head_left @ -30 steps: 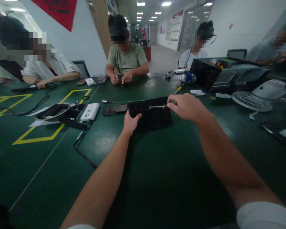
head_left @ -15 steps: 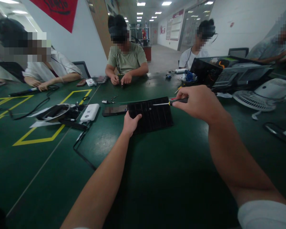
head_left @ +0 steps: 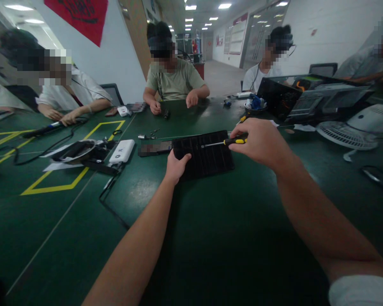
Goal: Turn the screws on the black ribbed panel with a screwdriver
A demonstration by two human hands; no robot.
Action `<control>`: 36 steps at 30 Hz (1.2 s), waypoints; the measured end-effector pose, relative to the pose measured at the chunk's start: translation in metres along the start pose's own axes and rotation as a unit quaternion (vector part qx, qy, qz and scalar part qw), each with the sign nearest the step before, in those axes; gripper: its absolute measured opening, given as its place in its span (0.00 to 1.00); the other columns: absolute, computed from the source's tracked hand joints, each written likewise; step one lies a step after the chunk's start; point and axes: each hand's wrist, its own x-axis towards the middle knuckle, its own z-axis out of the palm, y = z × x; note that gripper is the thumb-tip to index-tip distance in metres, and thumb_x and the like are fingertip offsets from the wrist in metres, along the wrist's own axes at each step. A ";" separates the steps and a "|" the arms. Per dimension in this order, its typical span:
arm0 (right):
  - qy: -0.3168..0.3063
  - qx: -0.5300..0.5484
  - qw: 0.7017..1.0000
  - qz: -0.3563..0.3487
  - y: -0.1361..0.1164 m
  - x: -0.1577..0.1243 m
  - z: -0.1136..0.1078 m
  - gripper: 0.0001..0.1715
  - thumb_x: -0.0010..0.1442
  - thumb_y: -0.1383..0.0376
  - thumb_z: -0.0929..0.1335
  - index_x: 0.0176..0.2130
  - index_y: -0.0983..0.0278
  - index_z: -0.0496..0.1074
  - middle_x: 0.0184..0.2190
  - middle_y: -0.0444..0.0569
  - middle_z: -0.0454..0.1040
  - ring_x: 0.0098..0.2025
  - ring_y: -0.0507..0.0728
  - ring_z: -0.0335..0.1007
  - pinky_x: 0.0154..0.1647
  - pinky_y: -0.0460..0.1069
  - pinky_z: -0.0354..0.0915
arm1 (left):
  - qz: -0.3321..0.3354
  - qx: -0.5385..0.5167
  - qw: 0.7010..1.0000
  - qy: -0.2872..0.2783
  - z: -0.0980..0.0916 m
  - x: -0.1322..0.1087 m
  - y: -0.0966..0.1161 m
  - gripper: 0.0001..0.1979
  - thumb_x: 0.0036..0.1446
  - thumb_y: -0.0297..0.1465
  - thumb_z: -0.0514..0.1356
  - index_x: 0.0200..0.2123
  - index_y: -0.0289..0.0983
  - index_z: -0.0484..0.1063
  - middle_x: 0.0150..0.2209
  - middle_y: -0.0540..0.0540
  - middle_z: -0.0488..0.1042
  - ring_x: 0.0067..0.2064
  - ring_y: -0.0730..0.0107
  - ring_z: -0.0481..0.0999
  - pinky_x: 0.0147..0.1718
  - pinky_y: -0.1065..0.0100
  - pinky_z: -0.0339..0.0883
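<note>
My left hand [head_left: 176, 166] is closed on the left edge of a flat black ribbed panel [head_left: 212, 159], thumb on top. The panel is tilted up toward me. In my right hand [head_left: 260, 140] is a screwdriver [head_left: 214, 144] with a black and yellow handle and a metal shaft pointing left. Its tip is over the panel, left of the middle, by a small round metal spot. Whether the tip touches the spot I cannot tell. Partly behind the panel's left side lies a dark phone-like slab [head_left: 155, 148].
Small metal parts [head_left: 143, 137] lie beyond the slab. On the left are a white power bank [head_left: 122, 151] and a tangle of black gear. To the right stand an opened computer case [head_left: 325, 100] and a white fan [head_left: 347, 134]. Several people sit around the green table [head_left: 210, 229].
My right hand has turned the screwdriver, showing more yellow on its handle, and its tip now sits slightly lower. The person opposite has drawn their hands apart.
</note>
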 end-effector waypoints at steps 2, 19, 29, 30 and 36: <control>0.001 -0.005 1.000 -0.005 0.000 0.000 0.000 0.12 0.57 0.67 0.75 0.42 0.61 0.86 0.42 0.55 0.84 0.44 0.66 0.80 0.46 0.58 0.70 | -0.002 0.001 1.000 0.000 0.000 0.000 0.000 0.21 0.52 0.27 0.73 0.50 0.39 0.77 0.51 0.40 0.85 0.54 0.51 0.85 0.62 0.46 0.76; -0.007 0.008 1.000 -0.004 -0.008 -0.002 0.000 0.12 0.59 0.64 0.73 0.42 0.62 0.86 0.41 0.56 0.86 0.43 0.66 0.81 0.46 0.59 0.69 | -0.009 -0.002 1.000 -0.005 0.000 -0.003 0.004 0.20 0.53 0.27 0.72 0.49 0.38 0.76 0.51 0.39 0.84 0.54 0.51 0.84 0.63 0.45 0.75; -0.016 -0.007 1.000 -0.003 -0.008 -0.003 0.003 0.10 0.61 0.62 0.73 0.42 0.62 0.85 0.40 0.56 0.86 0.41 0.66 0.80 0.44 0.59 0.68 | -0.011 -0.006 1.000 -0.004 0.000 -0.003 0.005 0.19 0.53 0.26 0.72 0.49 0.38 0.77 0.50 0.39 0.85 0.54 0.50 0.85 0.62 0.45 0.77; -0.020 -0.012 1.000 0.000 -0.009 -0.003 0.003 0.10 0.61 0.62 0.73 0.42 0.62 0.85 0.40 0.56 0.86 0.41 0.66 0.79 0.44 0.59 0.68 | -0.012 -0.003 1.000 -0.004 0.000 -0.003 0.005 0.19 0.53 0.26 0.72 0.49 0.38 0.77 0.50 0.40 0.85 0.53 0.51 0.85 0.62 0.45 0.77; -0.021 -0.035 0.999 0.008 -0.012 -0.005 0.003 0.11 0.63 0.62 0.73 0.44 0.61 0.84 0.41 0.56 0.84 0.42 0.66 0.78 0.41 0.58 0.65 | -0.011 0.000 1.000 0.001 0.000 -0.001 0.002 0.20 0.53 0.26 0.72 0.49 0.38 0.77 0.50 0.40 0.85 0.54 0.51 0.85 0.63 0.46 0.76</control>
